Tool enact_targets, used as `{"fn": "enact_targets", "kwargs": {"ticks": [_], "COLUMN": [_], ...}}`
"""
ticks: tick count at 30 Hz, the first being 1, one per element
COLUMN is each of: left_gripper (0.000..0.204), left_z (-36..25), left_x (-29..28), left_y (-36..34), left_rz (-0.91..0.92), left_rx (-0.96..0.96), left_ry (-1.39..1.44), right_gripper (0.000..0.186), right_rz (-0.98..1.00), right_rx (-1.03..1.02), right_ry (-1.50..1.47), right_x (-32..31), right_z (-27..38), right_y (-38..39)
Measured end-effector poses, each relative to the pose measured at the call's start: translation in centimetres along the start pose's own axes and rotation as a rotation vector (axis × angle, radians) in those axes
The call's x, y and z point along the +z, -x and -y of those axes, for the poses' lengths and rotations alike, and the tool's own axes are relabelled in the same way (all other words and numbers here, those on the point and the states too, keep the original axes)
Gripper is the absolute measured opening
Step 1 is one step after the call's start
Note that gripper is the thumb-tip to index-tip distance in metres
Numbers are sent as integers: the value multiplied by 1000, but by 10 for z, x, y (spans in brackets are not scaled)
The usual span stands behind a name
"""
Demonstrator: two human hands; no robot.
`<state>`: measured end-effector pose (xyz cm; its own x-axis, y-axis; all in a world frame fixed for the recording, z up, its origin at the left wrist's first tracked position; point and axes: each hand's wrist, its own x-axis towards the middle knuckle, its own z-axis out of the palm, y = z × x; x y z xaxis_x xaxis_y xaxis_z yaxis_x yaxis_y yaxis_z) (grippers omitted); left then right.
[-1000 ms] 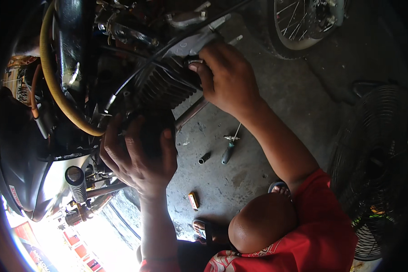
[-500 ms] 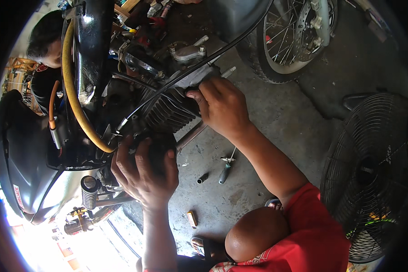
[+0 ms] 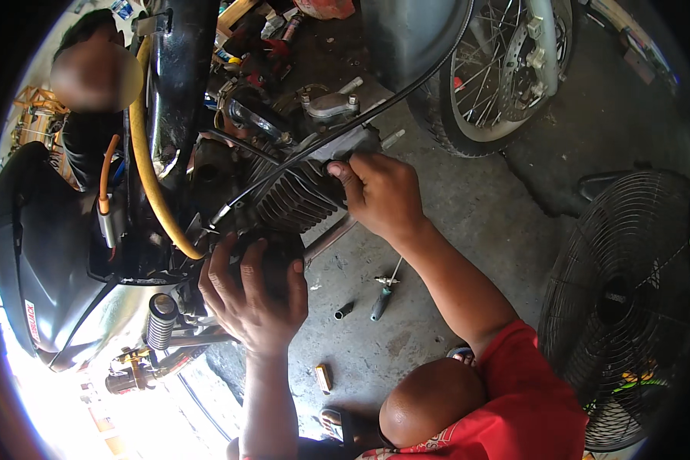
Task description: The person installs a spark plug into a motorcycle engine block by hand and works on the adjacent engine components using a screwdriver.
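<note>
A partly stripped motorcycle engine stands before me, its finned cylinder (image 3: 295, 201) and bare cylinder head (image 3: 346, 146) showing. My left hand (image 3: 257, 303) lies over a dark rounded engine cover (image 3: 277, 257) below the fins, fingers spread and curved along it. At the edge of the cylinder head, my right hand (image 3: 387, 192) is closed, thumb against curled fingers. Whatever it pinches is hidden. A black cable (image 3: 307, 142) crosses above the fins, and a thick yellow hose (image 3: 149, 161) curves down toward the engine's left side.
On the concrete floor lie a screwdriver (image 3: 381, 301), a dark socket (image 3: 343, 311) and a small box (image 3: 323, 378). A large fan (image 3: 621, 299) stands at right, a motorcycle wheel (image 3: 445, 115) at upper right. Another person (image 3: 92, 146) is at upper left, behind the frame.
The whole scene has shifted slightly in the view. Both hands keep about the same places on the engine. The other person's head has turned and lifted.
</note>
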<state>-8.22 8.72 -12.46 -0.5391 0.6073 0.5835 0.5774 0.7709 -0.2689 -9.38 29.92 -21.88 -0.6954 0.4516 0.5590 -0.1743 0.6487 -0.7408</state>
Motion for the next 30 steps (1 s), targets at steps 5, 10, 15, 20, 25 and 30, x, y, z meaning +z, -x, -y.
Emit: {"fn": "enact_targets", "kwargs": {"ticks": [5, 10, 15, 20, 25, 30], "left_gripper": [43, 42, 40, 39, 41, 41], "left_z": [2, -2, 0, 2, 2, 4], "left_x": [-2, -2, -4, -8, -7, -6], "left_y": [1, -2, -2, -1, 0, 3], "left_rz": [-5, -9, -7, -12, 12, 12], "left_rx": [-7, -23, -45, -61, -91, -104], "left_ry": [19, 39, 52, 74, 134, 144], "right_gripper": [25, 29, 28, 29, 25, 18], "right_rz": [-27, -223, 40, -211, -140, 142], "right_rx": [-56, -196, 66, -177, -172, 77], "right_ry": [96, 105, 34, 56, 109, 216], "right_x": [-10, 3, -4, 7, 10, -7], "right_z": [10, 3, 8, 5, 1, 14], "right_y": [-4, -5, 0, 1, -3, -7]}}
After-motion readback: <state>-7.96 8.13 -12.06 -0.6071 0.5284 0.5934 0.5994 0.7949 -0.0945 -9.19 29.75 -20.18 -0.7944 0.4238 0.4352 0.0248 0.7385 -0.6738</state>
